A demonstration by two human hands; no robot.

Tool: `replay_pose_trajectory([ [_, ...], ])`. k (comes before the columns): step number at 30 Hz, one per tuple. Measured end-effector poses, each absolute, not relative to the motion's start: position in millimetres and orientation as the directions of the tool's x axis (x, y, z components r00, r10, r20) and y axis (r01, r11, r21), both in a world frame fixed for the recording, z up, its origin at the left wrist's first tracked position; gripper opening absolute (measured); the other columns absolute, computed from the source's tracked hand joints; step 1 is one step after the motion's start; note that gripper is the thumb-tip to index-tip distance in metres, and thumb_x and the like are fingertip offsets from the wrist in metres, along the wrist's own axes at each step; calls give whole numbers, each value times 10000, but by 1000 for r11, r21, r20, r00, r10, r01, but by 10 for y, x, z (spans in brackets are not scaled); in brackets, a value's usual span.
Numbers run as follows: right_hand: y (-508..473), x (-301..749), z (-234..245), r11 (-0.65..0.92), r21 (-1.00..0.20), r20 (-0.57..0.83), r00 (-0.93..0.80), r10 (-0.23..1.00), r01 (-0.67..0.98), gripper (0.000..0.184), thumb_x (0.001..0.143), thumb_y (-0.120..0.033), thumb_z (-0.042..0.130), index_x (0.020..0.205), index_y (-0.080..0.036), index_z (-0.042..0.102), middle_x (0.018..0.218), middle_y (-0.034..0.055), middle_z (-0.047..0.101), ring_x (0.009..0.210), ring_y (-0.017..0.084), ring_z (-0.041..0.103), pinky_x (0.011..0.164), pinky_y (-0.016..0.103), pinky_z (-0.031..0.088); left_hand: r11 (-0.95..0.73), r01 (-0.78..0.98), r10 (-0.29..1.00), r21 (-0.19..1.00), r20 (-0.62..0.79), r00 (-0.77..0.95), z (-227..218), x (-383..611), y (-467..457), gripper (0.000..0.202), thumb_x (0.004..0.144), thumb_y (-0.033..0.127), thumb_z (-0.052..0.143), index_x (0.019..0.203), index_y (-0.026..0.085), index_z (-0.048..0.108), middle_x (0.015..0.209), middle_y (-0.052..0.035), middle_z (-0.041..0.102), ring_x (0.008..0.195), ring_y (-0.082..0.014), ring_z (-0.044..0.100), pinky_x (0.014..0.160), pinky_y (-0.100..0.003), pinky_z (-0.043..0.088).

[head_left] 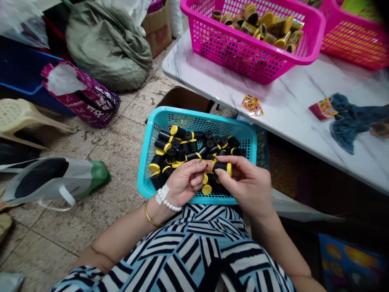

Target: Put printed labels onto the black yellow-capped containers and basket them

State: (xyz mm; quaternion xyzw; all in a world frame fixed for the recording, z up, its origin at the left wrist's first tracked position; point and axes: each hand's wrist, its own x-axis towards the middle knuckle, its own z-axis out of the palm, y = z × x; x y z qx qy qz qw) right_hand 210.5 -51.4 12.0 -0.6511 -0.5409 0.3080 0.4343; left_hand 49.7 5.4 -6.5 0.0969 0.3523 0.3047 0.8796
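My right hand (251, 182) grips a small black cylinder with a yellow cap (222, 166), lying sideways between thumb and fingers. A colourful printed sticker (209, 166) is pinched by my left hand (188, 178), its far edge meeting the cylinder's black end. How much of it is stuck on, I cannot tell. Both hands are above a turquoise basket (142, 170) at my lap. Inside it lie several more black cylinders with yellow caps (162, 144), jumbled in all directions.
A marble-patterned table (291, 93) stands ahead and right. It bears a pink basket (234, 61) of labelled cylinders, loose stickers (252, 105), a sticker stack (323, 109) and blue cloth sleeves (349, 121). Bags (82, 95) and a plastic stool (24, 117) occupy the floor at left.
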Motion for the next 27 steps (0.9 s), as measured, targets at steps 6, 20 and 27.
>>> replay_pose_trajectory([
  [6,-450,2127,-42,1,-973,60,248,967,230,216,807,-316,758,1013,-262,720,873,10,735,574,129,642,497,254,539,716,-381,695,585,-539,476,-49,432,11,274,710,304,824,808,92,681,566,21,581,364,-5,370,345,-140,165],
  [20,-502,2100,-117,289,-915,346,178,921,282,383,813,-247,768,1188,-290,706,1119,76,691,1013,245,665,859,405,579,557,-343,828,756,-477,294,102,314,-18,427,686,305,854,1048,140,700,850,-40,671,644,-88,576,449,-147,389],
  [27,-533,2126,-100,307,-895,313,-34,949,323,510,844,-239,732,1335,-318,624,1169,79,593,998,213,636,789,346,584,572,-105,708,814,-425,564,55,197,70,338,777,346,797,1003,121,684,687,5,638,562,-72,533,535,-193,430],
])
